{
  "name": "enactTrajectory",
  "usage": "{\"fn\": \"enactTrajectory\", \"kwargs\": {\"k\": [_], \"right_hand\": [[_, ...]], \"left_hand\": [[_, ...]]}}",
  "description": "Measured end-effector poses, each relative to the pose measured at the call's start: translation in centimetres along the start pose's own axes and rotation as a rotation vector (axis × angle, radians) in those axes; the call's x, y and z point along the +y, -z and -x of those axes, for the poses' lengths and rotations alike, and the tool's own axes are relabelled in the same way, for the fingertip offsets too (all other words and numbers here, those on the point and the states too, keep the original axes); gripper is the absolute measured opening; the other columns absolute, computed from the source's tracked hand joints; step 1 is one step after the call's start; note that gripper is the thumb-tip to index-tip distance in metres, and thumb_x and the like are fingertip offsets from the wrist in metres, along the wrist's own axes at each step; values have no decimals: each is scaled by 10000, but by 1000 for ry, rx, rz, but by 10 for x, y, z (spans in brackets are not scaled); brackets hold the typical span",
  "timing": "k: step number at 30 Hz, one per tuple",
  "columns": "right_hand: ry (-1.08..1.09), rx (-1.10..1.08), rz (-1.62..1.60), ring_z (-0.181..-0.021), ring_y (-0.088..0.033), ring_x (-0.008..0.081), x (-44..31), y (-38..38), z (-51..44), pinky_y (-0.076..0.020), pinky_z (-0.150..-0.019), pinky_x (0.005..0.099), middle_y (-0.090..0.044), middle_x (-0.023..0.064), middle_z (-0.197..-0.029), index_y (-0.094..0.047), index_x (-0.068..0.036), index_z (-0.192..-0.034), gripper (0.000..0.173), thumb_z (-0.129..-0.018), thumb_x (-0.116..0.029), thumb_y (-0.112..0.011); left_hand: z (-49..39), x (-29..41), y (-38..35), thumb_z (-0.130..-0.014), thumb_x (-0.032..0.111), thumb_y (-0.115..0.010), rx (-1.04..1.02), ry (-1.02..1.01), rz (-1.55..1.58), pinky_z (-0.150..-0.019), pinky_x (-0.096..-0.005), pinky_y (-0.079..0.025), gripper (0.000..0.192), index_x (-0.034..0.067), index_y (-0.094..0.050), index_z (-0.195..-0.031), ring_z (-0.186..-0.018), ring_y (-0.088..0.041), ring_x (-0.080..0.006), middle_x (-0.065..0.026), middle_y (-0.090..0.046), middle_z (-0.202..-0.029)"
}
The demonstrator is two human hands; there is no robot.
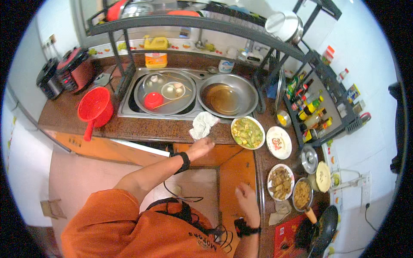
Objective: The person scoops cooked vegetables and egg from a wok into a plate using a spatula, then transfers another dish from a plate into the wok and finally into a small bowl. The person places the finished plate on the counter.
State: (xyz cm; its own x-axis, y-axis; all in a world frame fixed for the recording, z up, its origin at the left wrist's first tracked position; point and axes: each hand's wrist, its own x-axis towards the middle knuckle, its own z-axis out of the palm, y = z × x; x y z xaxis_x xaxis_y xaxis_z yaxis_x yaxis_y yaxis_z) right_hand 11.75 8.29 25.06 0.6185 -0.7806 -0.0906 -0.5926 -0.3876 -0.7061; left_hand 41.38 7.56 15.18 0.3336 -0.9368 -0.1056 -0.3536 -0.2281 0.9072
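Observation:
My left hand (201,147) is at the counter's front edge, its fingers partly curled, just below a crumpled white cloth (203,125). Whether it grips the cloth cannot be told. Blurred and apparently with nothing in it, my right hand (246,198) hangs before the right-hand cabinet. Behind the cloth, a steel basin (237,79) with brownish liquid sits over the sink, beside another wide basin (145,77) holding water, a red bowl (153,100), a white bowl (173,91) and chopsticks. A bowl of green vegetables with egg (247,132) stands right of the cloth.
A red plastic dipper (95,108) lies left, near two electric cookers. On the right counter are a white plate (278,142), a plate of browned food (280,182), a handled pan of food (302,194) and a black wok (324,232). A black rack (193,22) spans the sink.

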Motion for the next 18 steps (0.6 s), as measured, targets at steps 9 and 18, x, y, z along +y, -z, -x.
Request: {"fn": "enactTrajectory", "kwargs": {"k": [9,18], "right_hand": [[-410,230,-613,-740,-602,185,66,-47,-83,-492,-646,316,-649,106,-894,-546,58,-1098,297,-913,-174,-534],[-539,562,-958,-835,-619,184,109,-4,-160,-499,-635,281,-602,160,-1092,-394,109,-1271,412,-934,-107,-495]], "left_hand": [[-88,-3,-5,-967,264,-425,-152,344,442,-542,-296,-499,305,11,-483,-1127,-666,-604,-171,-86,-587,-898],[-119,6,-40,-978,214,-401,-307,452,577,-642,-308,-528,481,35,-255,-1400,-767,-634,-190,-124,-610,-1022]]}}
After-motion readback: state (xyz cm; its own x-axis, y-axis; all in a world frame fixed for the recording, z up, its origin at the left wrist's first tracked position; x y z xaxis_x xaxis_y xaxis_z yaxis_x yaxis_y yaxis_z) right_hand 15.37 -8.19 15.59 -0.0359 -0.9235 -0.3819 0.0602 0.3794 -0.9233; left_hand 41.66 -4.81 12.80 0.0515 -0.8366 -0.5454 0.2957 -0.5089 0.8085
